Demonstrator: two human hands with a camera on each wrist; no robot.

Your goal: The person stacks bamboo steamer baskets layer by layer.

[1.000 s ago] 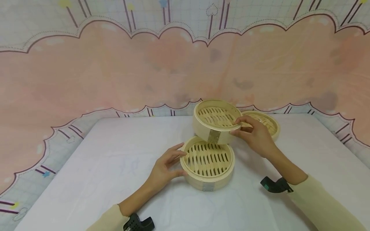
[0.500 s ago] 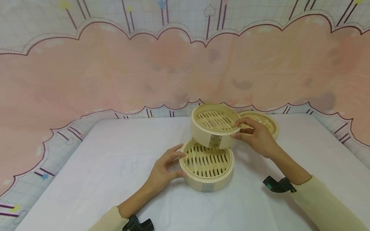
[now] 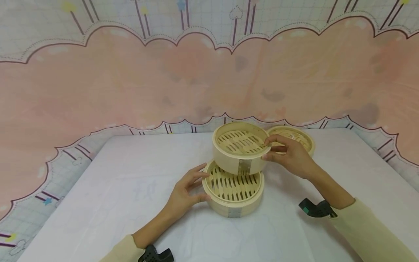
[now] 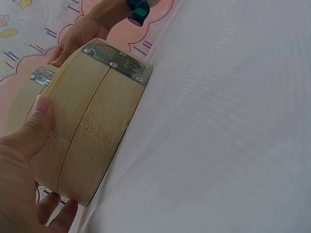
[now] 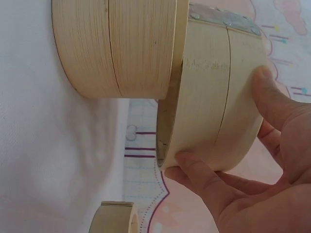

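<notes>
A round bamboo steamer basket (image 3: 234, 203) with a slatted bottom and a metal clip stands on the white table. My left hand (image 3: 188, 191) grips its left side, thumb in front and fingers at the rim; the left wrist view shows the thumb (image 4: 39, 119) against the basket wall. Above its back part a second steamer basket (image 3: 240, 156) is held slightly tilted by my right hand (image 3: 291, 154), which pinches its right rim. In the right wrist view the raised basket (image 5: 209, 97) overlaps the lower one (image 5: 116, 43), off-centre; whether their rims touch I cannot tell.
Behind my right hand lies a round bamboo piece (image 3: 306, 140), probably the woven steamer lid, partly hidden by the hand and the raised basket. The white table (image 3: 157, 163) ends at a patterned cloth backdrop (image 3: 196, 80). Black cameras sit on both wrists.
My right hand has lowered the upper basket and brought it toward me and slightly left, so it covers more of the lower basket. The left hand keeps its grip and stays nearly still.
</notes>
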